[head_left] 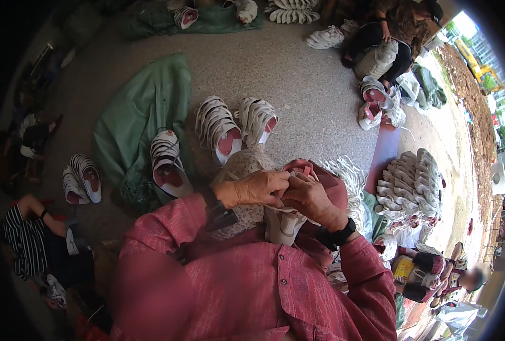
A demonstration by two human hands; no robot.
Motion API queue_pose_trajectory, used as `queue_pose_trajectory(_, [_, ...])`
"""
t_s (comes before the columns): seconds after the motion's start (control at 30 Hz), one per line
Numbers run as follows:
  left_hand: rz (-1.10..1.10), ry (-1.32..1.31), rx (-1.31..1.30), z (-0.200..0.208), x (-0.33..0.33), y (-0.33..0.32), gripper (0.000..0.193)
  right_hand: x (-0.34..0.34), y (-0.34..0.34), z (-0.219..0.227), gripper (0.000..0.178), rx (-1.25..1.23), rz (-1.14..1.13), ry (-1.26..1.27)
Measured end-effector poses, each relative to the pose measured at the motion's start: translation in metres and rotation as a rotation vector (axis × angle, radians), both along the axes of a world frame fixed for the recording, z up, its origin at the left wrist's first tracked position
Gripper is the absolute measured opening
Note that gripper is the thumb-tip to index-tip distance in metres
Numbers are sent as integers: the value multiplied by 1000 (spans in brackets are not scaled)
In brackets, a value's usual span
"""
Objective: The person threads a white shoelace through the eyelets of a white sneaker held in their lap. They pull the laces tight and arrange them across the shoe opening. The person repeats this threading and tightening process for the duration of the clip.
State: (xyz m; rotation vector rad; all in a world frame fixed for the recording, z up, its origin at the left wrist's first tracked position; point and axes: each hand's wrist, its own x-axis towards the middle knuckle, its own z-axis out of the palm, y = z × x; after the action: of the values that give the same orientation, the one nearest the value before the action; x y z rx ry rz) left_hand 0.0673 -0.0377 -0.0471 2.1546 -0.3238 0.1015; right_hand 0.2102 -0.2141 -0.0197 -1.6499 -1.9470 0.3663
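1. A light-coloured sneaker [286, 228] is positioned at the lap, directly below both hands; its upper is partly covered by the fingers.
2. The left hand [257, 187] is placed over the sneaker's opening. Its fingers are bent and drawn together; whether a lace or an edge is pinched cannot be told.
3. The right hand [314, 196] is set just beside the left, with fingers curled inward at the same opening. Its fingertips are partly hidden, so its hold cannot be determined.
4. A black watch [341, 233] is worn on the right wrist.
5. Floral-patterned fabric [244, 220] is seen to the left of the sneaker.
6. White shoelaces [348, 177] are bunched to the right of the hands.
7. Nested rows of sneakers [215, 128] with red insoles are laid on the speckled floor [306, 91] ahead.
8. A green sack [141, 108] is spread farther left.
9. Grey-white sneakers [408, 183] are stacked at the right.
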Motion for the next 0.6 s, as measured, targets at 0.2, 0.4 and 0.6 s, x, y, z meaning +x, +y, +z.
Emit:
queue_pose_trajectory(0.2, [-16,-23,-42,-3,3,-3,28,1,-4,22,19,230,171,-311])
queue_pose_trajectory(0.4, [-51,225,-177,7,2,-2,27,106,-54,84,7,102,-499,-326])
queue_pose_trajectory(0.6, [-8,297,-275,16,-1,-2,36,11,-27,31,23,102,-48,-192])
